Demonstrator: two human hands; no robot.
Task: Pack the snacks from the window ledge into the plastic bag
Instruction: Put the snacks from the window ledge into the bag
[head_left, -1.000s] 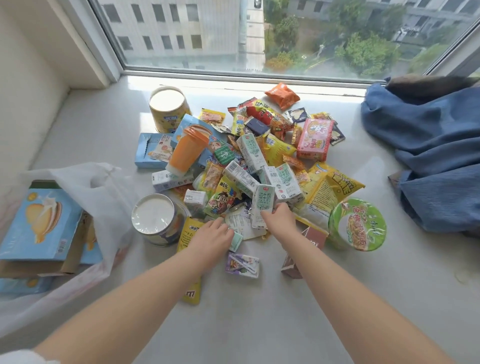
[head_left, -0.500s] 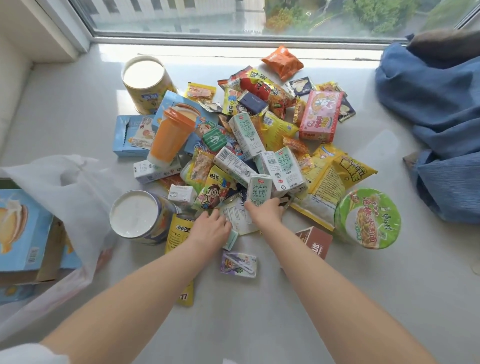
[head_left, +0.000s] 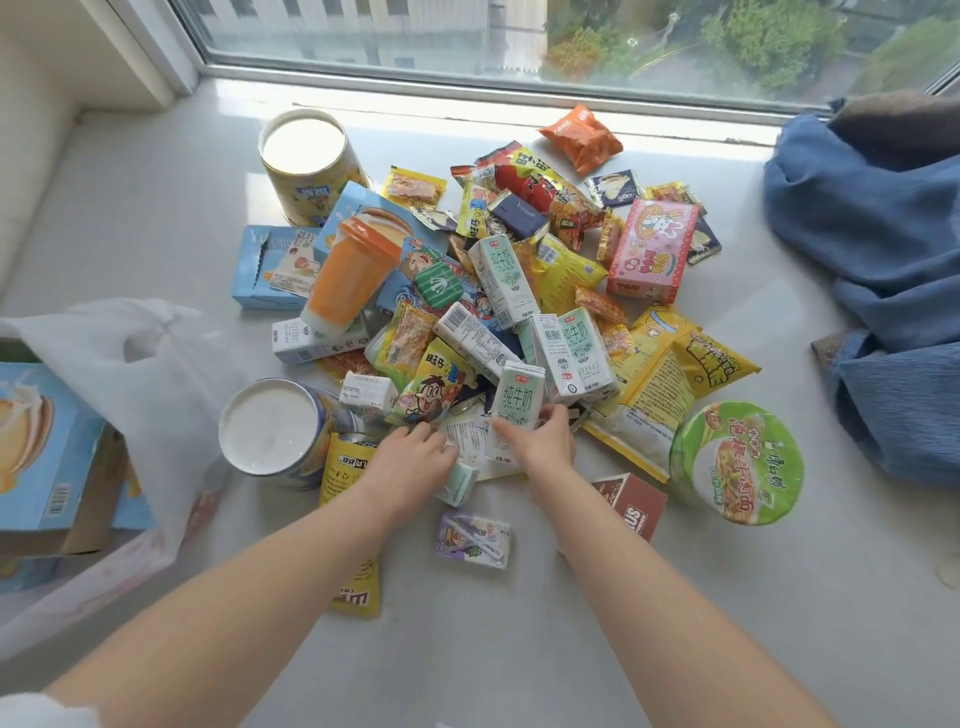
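A heap of snacks covers the middle of the window ledge (head_left: 545, 649): several green-and-white milk cartons, yellow packets, an orange cup (head_left: 349, 275), two round tins. My right hand (head_left: 543, 441) grips the bottom of one upright milk carton (head_left: 517, 397) at the near edge of the heap. My left hand (head_left: 413, 460) lies beside it, fingers curled on a pale green carton (head_left: 460, 483) and touching a white packet (head_left: 467, 441). The white plastic bag (head_left: 140, 395) lies at the left with a blue box (head_left: 36, 447) in it.
A green instant noodle bowl (head_left: 737, 462) stands at the right of the heap, a brown box (head_left: 636, 506) beside my right forearm. A small purple carton (head_left: 472, 538) lies between my arms. Blue cloth (head_left: 883, 270) is bunched at the right. The window frame (head_left: 467, 88) borders the far side.
The view has tilted down and closer. My right hand has closed around the base of the upright milk carton. My left hand has shifted slightly right onto the pale green carton.
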